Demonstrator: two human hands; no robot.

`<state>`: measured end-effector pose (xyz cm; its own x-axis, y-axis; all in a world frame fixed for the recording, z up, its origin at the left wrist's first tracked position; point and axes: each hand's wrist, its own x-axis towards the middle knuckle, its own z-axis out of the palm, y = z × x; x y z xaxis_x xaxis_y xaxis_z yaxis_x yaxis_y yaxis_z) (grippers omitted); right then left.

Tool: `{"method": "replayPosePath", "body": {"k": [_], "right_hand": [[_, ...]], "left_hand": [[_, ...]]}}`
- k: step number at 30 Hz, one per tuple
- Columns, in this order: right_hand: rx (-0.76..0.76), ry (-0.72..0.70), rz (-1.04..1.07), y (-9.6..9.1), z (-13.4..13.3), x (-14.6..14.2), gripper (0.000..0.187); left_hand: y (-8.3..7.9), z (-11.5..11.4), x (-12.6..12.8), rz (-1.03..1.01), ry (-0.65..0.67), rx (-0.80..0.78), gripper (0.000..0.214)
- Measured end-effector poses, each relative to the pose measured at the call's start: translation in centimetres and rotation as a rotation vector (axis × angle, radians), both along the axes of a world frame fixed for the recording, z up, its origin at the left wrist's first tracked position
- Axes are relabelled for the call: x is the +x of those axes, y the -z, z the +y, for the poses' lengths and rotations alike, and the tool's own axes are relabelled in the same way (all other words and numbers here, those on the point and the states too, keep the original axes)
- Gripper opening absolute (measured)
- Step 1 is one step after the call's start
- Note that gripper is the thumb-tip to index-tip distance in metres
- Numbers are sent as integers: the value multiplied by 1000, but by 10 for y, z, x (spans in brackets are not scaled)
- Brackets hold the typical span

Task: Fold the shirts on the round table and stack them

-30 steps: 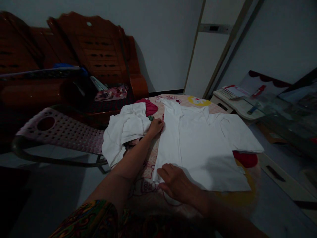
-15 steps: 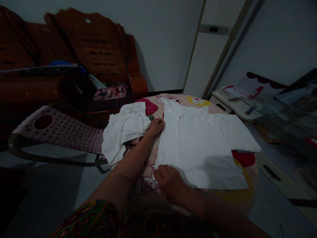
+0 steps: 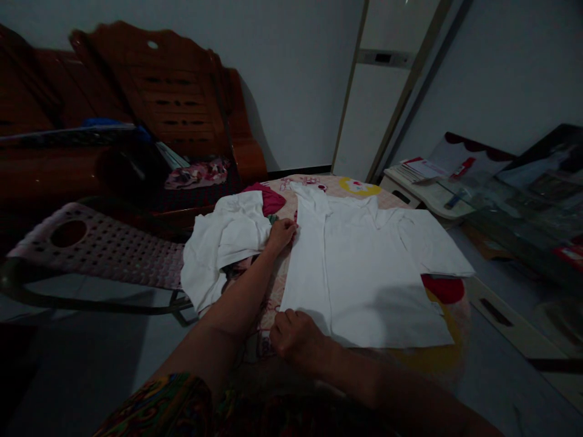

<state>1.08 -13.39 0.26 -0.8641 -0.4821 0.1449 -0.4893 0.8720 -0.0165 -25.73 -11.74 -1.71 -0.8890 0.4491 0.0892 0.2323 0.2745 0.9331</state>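
Observation:
A white short-sleeved shirt lies spread on a round table, its collar away from me and one sleeve stretched to the right. My left hand is closed at the shirt's left edge, fingers pinched on the fabric below the collar. Nearer to me, my right hand is closed on the shirt's lower left corner. Left of my left hand is a crumpled pile of white clothes, with a dark red cloth behind it.
A patterned tablecloth covers the table. On the left are a woven chair and a carved wooden sofa holding bags and cloth. Papers rest on a low cabinet to the right, beside a glass table. A tall white cabinet-like unit stands behind.
The view has shifted slightly. My right hand has moved a little to the left and nearer me with the shirt's corner. My left hand keeps its place on the edge.

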Motion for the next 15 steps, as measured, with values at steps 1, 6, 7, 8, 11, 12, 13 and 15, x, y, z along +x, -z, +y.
{"method": "replayPosePath", "body": {"k": [1,6,7,8,11,12,13,15], "right_hand": [[-2,-18,-13,1,-1,0,9],[-31,-95,-22,7,-3,-4,12],[-39,-110,-21,8,-3,-5,13],[-48,-126,-22,8,-1,-6,13],[-91,-171,-51,3,10,-5,12],[-116,-190,-71,1,15,-3,11],[-154,-207,-96,-2,20,-1,12],[-266,-201,-143,-5,30,4,14]], "left_hand": [[-2,0,2,45,-1,-24,12],[-8,10,14,333,119,-147,21],[-7,15,15,404,165,-176,24],[-6,20,16,481,213,-213,27],[-1,36,20,669,348,-371,42],[1,39,22,709,390,-433,48],[4,41,23,741,427,-494,53],[9,43,27,782,476,-600,59]]}}
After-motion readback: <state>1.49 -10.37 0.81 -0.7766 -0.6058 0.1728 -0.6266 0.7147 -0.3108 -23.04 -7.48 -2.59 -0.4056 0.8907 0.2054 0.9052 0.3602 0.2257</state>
